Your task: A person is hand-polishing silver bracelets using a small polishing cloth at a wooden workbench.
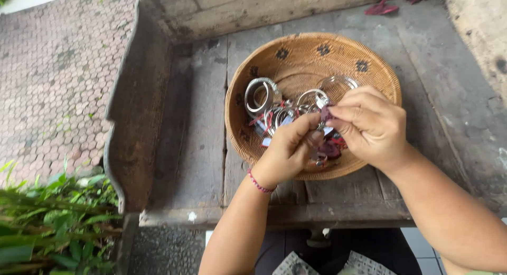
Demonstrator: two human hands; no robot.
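Looking down from head height, the view shows two bare hands working over a round, shallow woven basket of tan wicker with small dark flower motifs [311, 56], which sits on a weathered grey wooden tray-table with raised edges [185, 148]. The left hand [288, 151], with a thin red beaded bracelet [259, 184] at the wrist, and the right hand [369, 124] meet above the front of the basket. Both have fingertips pressed together, pinching one small dark purple piece attached to a silver metal ring [323, 115]; what exactly the piece is cannot be told.

Inside the basket lies a tangled heap of silver metal rings with red and pale tags [274, 114]. About five rings can be counted, including one wider band [261, 95] at the left, though more may be hidden under the hands. Judging by this, one item is in hand and the rest remain in the heap; nothing lies sorted outside the basket.

Two fallen dark red leaves [383, 8] rest at the far edge of the table. Green plants [47, 222] grow at lower left beside hexagon-patterned paving [53, 69].
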